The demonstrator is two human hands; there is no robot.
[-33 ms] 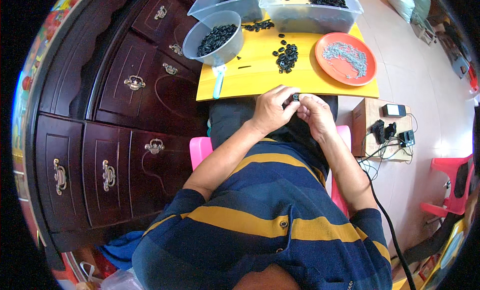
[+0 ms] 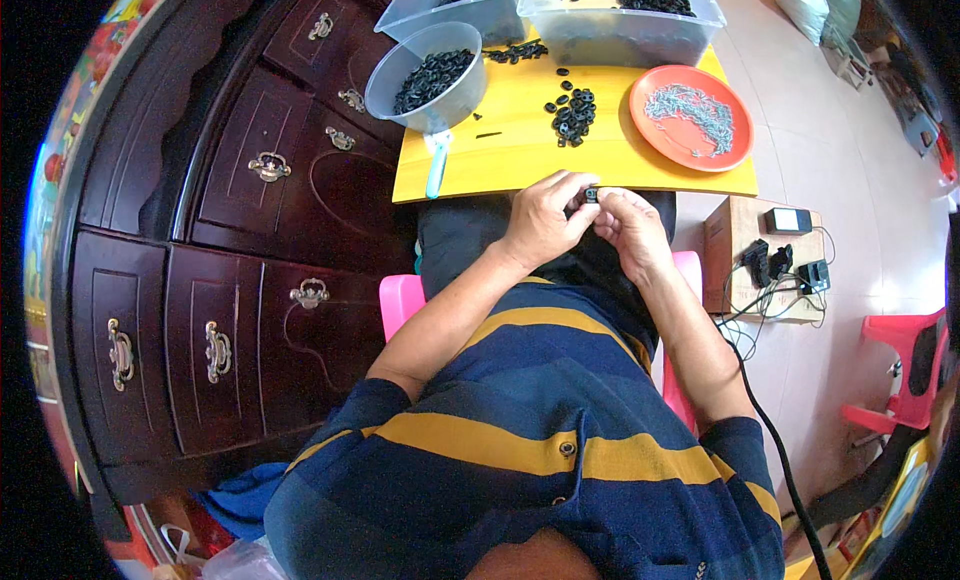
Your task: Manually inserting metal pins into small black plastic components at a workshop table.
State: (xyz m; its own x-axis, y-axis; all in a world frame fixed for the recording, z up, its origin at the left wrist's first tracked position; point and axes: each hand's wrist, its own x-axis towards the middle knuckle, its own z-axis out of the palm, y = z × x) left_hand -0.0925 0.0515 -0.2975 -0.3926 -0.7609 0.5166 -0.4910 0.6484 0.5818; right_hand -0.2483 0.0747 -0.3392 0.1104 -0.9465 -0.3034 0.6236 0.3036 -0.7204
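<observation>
Just off the near edge of the yellow table (image 2: 520,170), my hands meet over my lap. Between thumb and fingers my left hand (image 2: 543,220) pinches a small black plastic part (image 2: 592,195). My right hand (image 2: 632,228) is closed at the same part, its thumb and fingertips pressed against the right side. Whether a thin metal piece is also in those fingers is too small to tell. Beyond my hands lies a loose pile of black oval parts (image 2: 573,117). An orange-red plate (image 2: 742,152) to the right bears many thin silvery metal pieces (image 2: 695,112).
A round clear tub (image 2: 470,98) of black parts stands at the table's left, with a light-blue-handled tool (image 2: 437,168) nearby. Two clear bins (image 2: 620,38) sit at the back. Right of the table, a cardboard box (image 2: 722,250) carries adapters and cables. Dark drawers (image 2: 230,200) line the left.
</observation>
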